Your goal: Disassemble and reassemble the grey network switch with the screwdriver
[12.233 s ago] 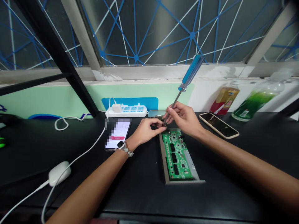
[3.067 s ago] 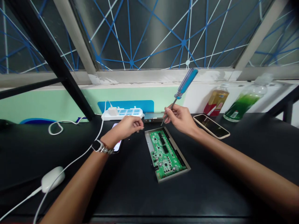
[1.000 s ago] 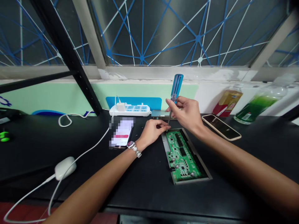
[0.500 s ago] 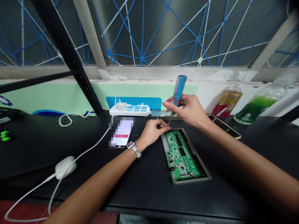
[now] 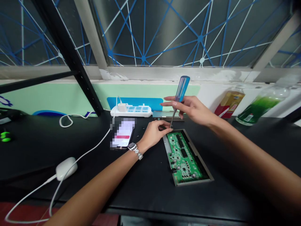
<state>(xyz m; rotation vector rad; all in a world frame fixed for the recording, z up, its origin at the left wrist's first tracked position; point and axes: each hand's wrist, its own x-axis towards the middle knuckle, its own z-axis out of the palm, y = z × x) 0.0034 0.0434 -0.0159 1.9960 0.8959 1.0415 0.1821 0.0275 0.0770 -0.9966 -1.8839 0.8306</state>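
A screwdriver (image 5: 182, 89) with a clear blue handle stands tilted, its tip down at the far left corner of a green circuit board (image 5: 185, 157). The board sits in a shallow metal frame (image 5: 198, 160) on the black table. Around the lower part of the handle, my right hand (image 5: 191, 108) is closed with thumb and fingers, one finger stretched out to the left. My left hand (image 5: 155, 131) pinches close to the screwdriver's tip at that corner. What lies between its fingertips is hidden. A watch (image 5: 132, 146) and a bracelet are on the left wrist.
Left of the board lie a lit phone (image 5: 123, 133) and tiny dark pieces. Behind stand a white power strip (image 5: 131, 111) and a flat metal part (image 5: 164, 115). A white adapter (image 5: 66, 168) trails cables at left. Two bottles, one green (image 5: 255, 108), stand at right.
My right fingers have shifted on the screwdriver and spread a little to the left. The handle leans slightly further right. My right forearm now covers the phone at right. The left hand stays put.
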